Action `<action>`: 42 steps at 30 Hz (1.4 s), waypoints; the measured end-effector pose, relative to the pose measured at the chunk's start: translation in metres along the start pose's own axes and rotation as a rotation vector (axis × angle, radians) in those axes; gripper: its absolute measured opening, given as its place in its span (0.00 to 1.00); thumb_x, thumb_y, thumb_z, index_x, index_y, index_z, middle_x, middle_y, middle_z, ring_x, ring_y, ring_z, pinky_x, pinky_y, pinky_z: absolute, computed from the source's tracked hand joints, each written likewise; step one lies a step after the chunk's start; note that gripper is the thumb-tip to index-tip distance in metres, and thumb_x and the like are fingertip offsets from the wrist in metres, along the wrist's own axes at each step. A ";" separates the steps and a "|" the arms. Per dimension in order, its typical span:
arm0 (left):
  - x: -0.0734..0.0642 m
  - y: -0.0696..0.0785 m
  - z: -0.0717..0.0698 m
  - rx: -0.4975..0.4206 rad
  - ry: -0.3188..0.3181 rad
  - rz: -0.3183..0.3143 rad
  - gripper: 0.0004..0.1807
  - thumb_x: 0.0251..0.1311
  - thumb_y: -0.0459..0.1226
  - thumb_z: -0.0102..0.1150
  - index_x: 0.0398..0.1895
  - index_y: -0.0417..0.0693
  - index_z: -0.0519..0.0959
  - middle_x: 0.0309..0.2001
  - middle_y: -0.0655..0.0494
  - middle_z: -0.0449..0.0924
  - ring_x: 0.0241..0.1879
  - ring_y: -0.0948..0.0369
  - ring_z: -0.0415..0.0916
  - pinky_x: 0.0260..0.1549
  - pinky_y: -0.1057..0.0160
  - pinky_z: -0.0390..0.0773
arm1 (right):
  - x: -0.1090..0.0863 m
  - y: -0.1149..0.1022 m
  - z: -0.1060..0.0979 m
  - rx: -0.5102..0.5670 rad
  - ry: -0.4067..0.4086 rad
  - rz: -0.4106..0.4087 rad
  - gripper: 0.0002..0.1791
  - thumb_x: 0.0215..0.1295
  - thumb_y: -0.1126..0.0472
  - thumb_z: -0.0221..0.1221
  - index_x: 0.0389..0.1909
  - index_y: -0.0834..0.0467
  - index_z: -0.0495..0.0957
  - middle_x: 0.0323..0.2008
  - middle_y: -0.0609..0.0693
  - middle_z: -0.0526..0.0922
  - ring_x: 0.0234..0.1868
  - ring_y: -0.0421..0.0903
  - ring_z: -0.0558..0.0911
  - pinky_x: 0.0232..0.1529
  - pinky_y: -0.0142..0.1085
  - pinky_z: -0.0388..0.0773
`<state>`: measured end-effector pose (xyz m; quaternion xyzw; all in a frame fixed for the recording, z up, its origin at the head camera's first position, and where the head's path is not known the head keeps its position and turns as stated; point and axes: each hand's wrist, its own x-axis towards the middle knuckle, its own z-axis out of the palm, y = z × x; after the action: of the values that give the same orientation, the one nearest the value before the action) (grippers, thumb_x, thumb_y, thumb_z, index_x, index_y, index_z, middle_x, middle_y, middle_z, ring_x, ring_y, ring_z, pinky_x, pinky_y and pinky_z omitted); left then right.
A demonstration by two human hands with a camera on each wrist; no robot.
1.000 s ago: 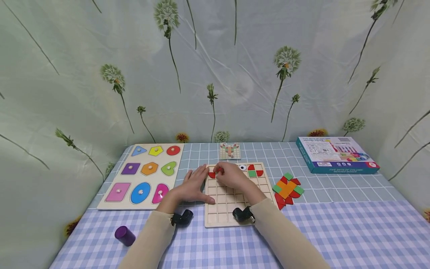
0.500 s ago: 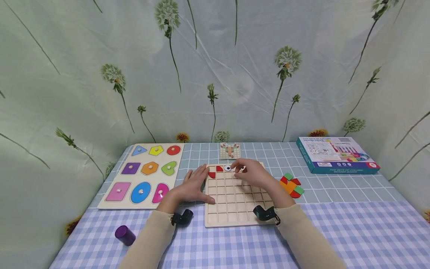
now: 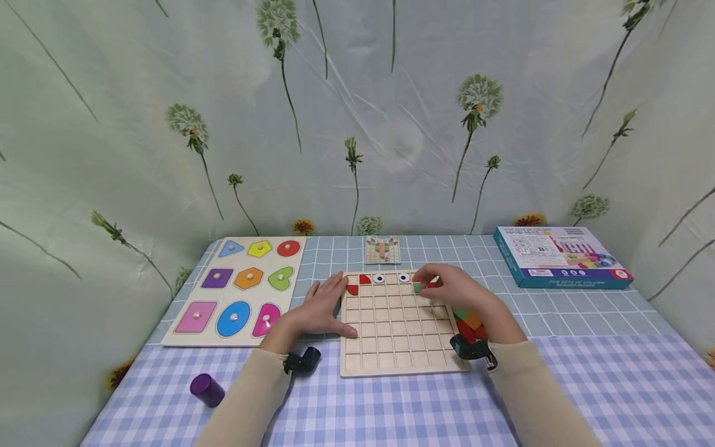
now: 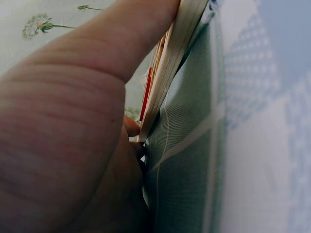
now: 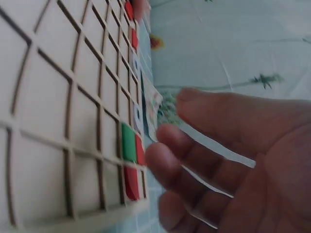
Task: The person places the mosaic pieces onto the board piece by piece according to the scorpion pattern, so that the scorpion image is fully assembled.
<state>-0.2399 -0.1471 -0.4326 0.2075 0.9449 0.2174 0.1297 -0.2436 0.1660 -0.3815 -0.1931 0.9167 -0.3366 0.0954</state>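
A wooden grid board (image 3: 399, 335) lies in front of me in the head view. My left hand (image 3: 319, 311) rests along its left side, thumb on the board. Red tiles (image 3: 365, 279) fill cells at the upper left, followed by two eye tiles (image 3: 378, 279). My right hand (image 3: 455, 290) hovers at the upper right corner, partly covering a green tile (image 3: 416, 288). In the right wrist view its loosely bent fingers (image 5: 163, 160) hold nothing, beside the green tile (image 5: 128, 141) and red tiles (image 5: 131, 183).
Loose tiles (image 3: 473, 326) lie right of the board, partly behind my right forearm. A shape puzzle board (image 3: 209, 310) is at left, a purple cylinder (image 3: 207, 390) in front of it. A pattern card (image 3: 382, 250) sits behind the grid; a box (image 3: 561, 257) stands back right.
My right hand has let go of a red tile in the top row and moved rightward across the board to its upper right corner. The left hand stays in place.
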 end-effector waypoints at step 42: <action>-0.001 -0.001 -0.001 0.006 -0.004 0.009 0.67 0.44 0.62 0.73 0.81 0.45 0.46 0.82 0.50 0.38 0.82 0.52 0.34 0.78 0.41 0.33 | -0.030 0.064 -0.043 -0.067 -0.196 0.164 0.13 0.56 0.65 0.69 0.42 0.52 0.84 0.49 0.56 0.78 0.50 0.52 0.72 0.46 0.41 0.79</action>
<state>-0.2393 -0.1484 -0.4320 0.2124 0.9444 0.2148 0.1298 -0.2479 0.2479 -0.3893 -0.1525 0.9265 -0.2761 0.2051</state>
